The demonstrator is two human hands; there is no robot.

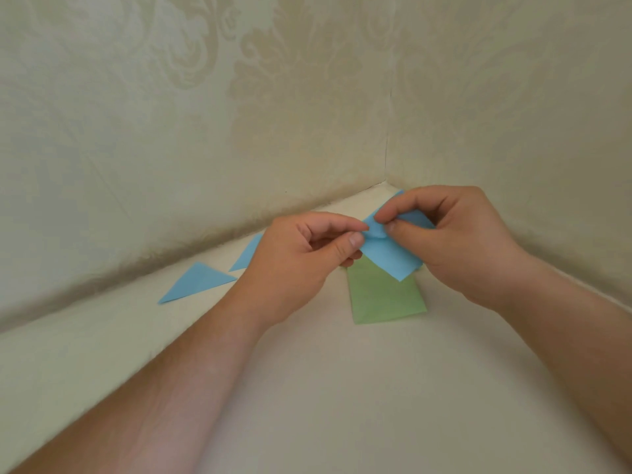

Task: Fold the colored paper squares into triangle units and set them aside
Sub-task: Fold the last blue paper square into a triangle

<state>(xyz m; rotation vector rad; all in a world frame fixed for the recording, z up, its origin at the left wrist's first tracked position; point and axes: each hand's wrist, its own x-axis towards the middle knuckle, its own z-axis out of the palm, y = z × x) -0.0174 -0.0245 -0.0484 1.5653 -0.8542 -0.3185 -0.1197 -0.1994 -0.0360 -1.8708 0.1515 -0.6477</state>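
Right now both hands are up off the surface w/ a blue paper square [388, 256] between them, mid-scene, just in front of the far corner where the two walls meet. Left hand [301, 265] pinches the sheet's left-ish top edge btwn thumb and forefinger; right hand [455, 241] pinches right next to it, thumb and forefinger curled onto the paper, other fingers tucked behind. So neither hand is spread, both closed narrow on the same sheet. Pinch points nearly touch, and the paper bulges a bit there; looks like a fold being started or corners being matched, can't tell which.

Below it, flat on the pale surface [307, 388], lies a green paper square [386, 299], partly hidden by the blue one's lower corner. Off to the left, near the left wall, a finished blue triangle [198, 282] lies flat; a second blue triangle [248, 253] sits just right of it and farther back, partly behind the left hand. So approx two units done, one in hand, green one waiting.

What could go wrong, imo: folding in the air w/o a flat backing, corners can slip out of line, so the crease lands crooked and the triangle comes out lopsided. That bulge at the pinch could set as a stray wrinkle if squeezed. Also a low hand could nudge the green sheet or the set-aside triangles.
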